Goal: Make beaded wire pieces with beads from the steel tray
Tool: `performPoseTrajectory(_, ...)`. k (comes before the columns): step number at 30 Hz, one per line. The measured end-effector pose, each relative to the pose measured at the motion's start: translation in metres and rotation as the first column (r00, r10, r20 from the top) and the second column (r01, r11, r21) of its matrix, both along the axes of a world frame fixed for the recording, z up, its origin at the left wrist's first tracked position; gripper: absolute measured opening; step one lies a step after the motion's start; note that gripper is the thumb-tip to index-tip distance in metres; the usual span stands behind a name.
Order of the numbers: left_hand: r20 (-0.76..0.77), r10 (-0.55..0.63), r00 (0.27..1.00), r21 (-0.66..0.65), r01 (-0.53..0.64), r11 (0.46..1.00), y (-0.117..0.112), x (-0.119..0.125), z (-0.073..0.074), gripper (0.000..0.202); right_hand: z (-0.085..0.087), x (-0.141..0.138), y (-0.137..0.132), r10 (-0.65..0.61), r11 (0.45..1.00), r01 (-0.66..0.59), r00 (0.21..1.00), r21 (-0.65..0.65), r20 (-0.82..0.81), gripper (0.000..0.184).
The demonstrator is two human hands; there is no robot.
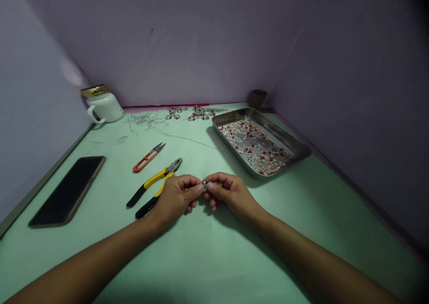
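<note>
Between my two hands is a small silvery beaded piece (205, 185), mostly covered by the fingertips. My left hand (179, 196) pinches its left side with thumb and forefinger. On its right side my right hand (231, 194) closes in the same kind of pinch. Pliers (154, 179) with yellow and black handles lie partly under my left hand. Beyond them are orange thread snips (147, 157). To the right of my hands stands a metal tray (239, 157) holding many loose red, white and pale beads (254, 147).
A dark-screened phone (69, 191) lies at the left. Behind it a white mug (105, 107) stands in the corner, near loose wire (147, 120). Red-and-silver beaded pieces (201, 112) lie along the back, and a small dark cup (257, 98) stands behind the tray. Walls enclose the table.
</note>
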State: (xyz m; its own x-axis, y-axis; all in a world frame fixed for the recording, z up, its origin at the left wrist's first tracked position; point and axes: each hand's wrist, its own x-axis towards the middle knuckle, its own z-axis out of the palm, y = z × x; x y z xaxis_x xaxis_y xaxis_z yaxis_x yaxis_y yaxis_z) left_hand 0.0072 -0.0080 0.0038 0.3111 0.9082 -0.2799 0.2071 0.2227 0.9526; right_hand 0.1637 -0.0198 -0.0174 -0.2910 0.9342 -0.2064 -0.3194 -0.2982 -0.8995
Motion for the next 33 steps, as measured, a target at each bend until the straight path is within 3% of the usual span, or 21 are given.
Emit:
performPoseTrajectory(6,-0.008,0.007,1.000,0.002,-0.007,1.000,0.000,0.000,0.005,0.017,-0.001,0.001,-0.001,-0.002,0.999,0.001,1.000,0.040,0.016,0.028)
performPoseTrajectory(12,-0.020,0.017,1.000,-0.008,-0.018,1.000,-0.001,0.003,0.000,0.015,0.001,-0.003,-0.003,-0.046,0.995,0.038,0.995,0.091,0.083,0.025)
performPoseTrajectory(14,-0.082,-0.004,0.997,0.046,0.008,0.999,-0.003,0.003,0.004,0.015,0.002,-0.003,-0.002,-0.092,0.992,0.081,0.988,0.093,0.127,0.024)
performPoseTrajectory(16,-0.215,-0.022,0.976,0.201,0.066,0.977,-0.001,-0.001,0.015,0.015,0.003,-0.002,-0.001,-0.136,0.990,0.130,0.984,0.063,0.115,0.024)
performPoseTrajectory(19,-0.503,0.111,0.857,0.526,0.202,0.826,0.011,-0.023,0.040,0.017,0.005,0.001,0.001,-0.209,0.977,0.209,0.978,-0.031,0.017,0.027)
performPoseTrajectory(21,-0.616,0.365,0.698,0.639,0.171,0.750,0.027,-0.044,0.054,0.021,0.006,0.002,0.001,-0.249,0.967,0.246,0.968,-0.071,-0.024,0.028)
performPoseTrajectory(23,-0.709,0.463,0.533,0.600,0.111,0.792,0.046,-0.065,0.059,0.027,0.007,0.001,0.002,-0.260,0.963,0.257,0.965,-0.078,-0.029,0.028)
performPoseTrajectory(24,-0.781,0.396,0.482,0.518,0.148,0.842,0.055,-0.074,0.058,0.031,0.006,0.001,0.002,-0.258,0.964,0.255,0.966,-0.074,-0.031,0.028)
performPoseTrajectory(28,-0.897,0.246,0.368,0.322,0.160,0.933,0.084,-0.088,0.036,0.051,0.003,0.000,0.002,-0.255,0.966,0.253,0.966,-0.048,-0.046,0.026)
performPoseTrajectory(30,-0.929,0.199,0.313,0.275,0.219,0.936,0.089,-0.087,0.025,0.050,0.002,0.001,0.003,-0.255,0.967,0.253,0.966,-0.039,-0.049,0.026)
performPoseTrajectory(33,-0.949,0.202,0.241,0.257,0.220,0.941,0.090,-0.084,0.017,0.040,0.002,0.001,0.003,-0.242,0.970,0.241,0.969,-0.021,-0.051,0.028)
